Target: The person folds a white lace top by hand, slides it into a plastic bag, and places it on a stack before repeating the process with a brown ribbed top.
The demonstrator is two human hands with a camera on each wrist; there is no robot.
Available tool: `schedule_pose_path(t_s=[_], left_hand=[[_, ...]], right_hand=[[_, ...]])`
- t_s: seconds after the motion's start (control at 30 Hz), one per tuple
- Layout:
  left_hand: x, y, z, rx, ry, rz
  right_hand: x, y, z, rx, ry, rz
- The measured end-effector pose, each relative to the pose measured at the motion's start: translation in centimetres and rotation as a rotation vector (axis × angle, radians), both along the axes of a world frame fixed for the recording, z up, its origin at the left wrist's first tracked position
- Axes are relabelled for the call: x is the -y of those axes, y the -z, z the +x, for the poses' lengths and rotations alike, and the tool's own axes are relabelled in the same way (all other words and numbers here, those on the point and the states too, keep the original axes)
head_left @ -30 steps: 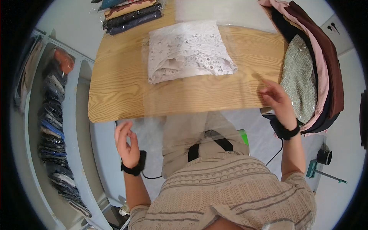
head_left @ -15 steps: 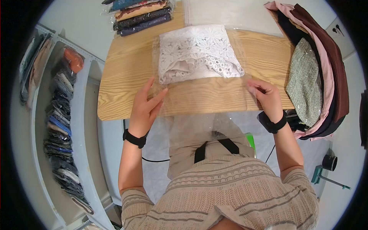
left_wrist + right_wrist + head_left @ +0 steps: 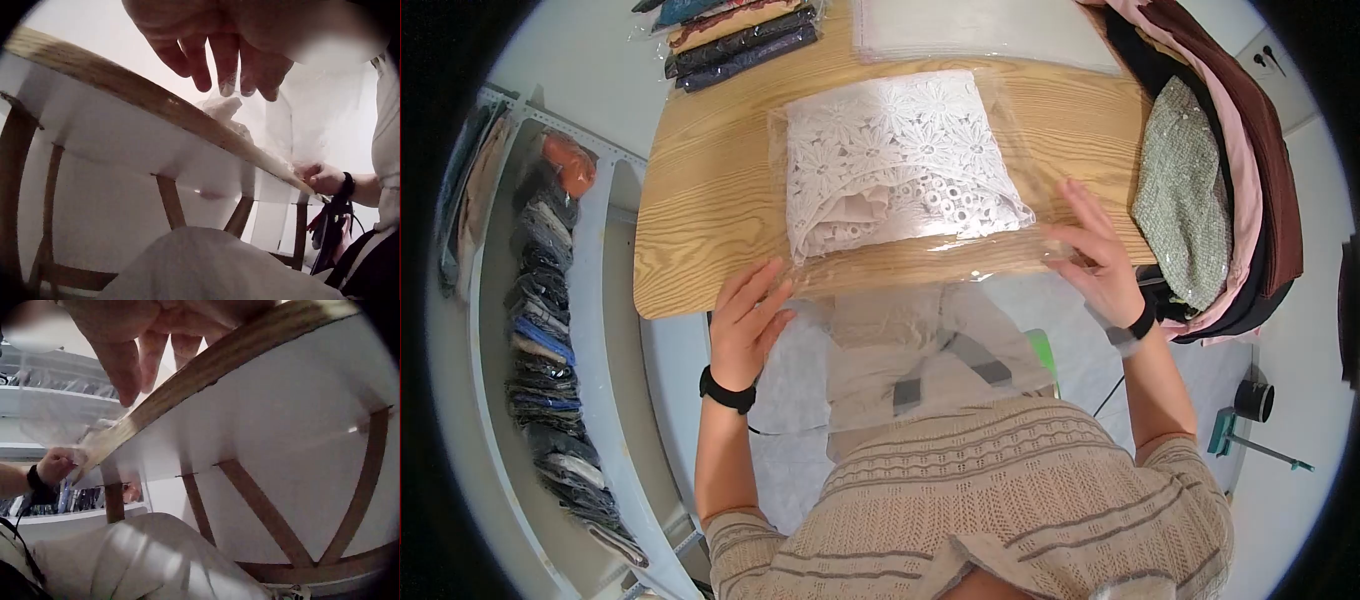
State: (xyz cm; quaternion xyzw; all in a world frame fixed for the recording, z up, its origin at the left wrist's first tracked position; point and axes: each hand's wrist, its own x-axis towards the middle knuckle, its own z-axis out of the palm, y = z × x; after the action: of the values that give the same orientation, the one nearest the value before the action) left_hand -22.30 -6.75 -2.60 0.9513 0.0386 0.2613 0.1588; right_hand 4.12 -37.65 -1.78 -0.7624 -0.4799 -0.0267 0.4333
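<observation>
A folded white lace garment [image 3: 890, 150] lies on the wooden table inside a clear plastic bag [image 3: 920, 268]. The loose end of the bag hangs past the table's front edge over the person's lap. At the bag's left side, my left hand [image 3: 745, 325] touches the film with fingers extended, close to the table edge. Across from it, my right hand [image 3: 1100, 262] has spread fingers, with thumb and forefinger right at the bag's right border. Both wrist views show fingers reaching over the table rim, and the left wrist view catches part of the filmy bag [image 3: 284, 119].
Bagged folded clothes [image 3: 745, 45] are stacked at the back left. Flat clear bags [image 3: 990, 30] lie at the back. Several garments, among them a sequined grey-green one [image 3: 1185, 200], drape over the right side. A shelf [image 3: 615, 300] with packed clothes stands left.
Both hands have come in to the bag's sides from apart. The garment in its bag has shifted nearer the front edge, with more film hanging over the lap.
</observation>
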Motion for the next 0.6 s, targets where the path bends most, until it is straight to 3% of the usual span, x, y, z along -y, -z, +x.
schedule_pose_path(t_s=[0.1,0.17,0.3,0.37,0.5,0.57,0.6], left_hand=[[-1.0,-0.3,0.7,0.009,0.147,0.006],[-1.2,-0.2,0.9,-0.019,0.119,-0.362],[-1.1,-0.4,1.4,-0.103,-0.036,-0.528],[-1.2,-0.1,1.5,-0.176,-0.161,-0.733],[-1.5,1.0,2.4,-0.087,-0.238,-0.664],[-0.7,0.6,3.1,-0.045,-0.251,-1.012],[-0.6,0.8,3.2,-0.044,-0.25,-1.012]], right_hand=[[-0.4,0.2,0.7,0.095,-0.161,-0.131],[-0.6,-0.1,1.0,-0.144,-0.146,-0.134],[-0.8,0.5,1.5,-0.359,-0.162,-0.041],[-1.1,0.3,1.0,-0.641,-0.022,-0.059],[-1.8,0.2,1.1,-0.619,-0.034,-0.028],[-2.3,0.3,1.0,-0.629,0.139,-0.092],[-2.5,0.4,0.7,-0.628,0.139,-0.091]])
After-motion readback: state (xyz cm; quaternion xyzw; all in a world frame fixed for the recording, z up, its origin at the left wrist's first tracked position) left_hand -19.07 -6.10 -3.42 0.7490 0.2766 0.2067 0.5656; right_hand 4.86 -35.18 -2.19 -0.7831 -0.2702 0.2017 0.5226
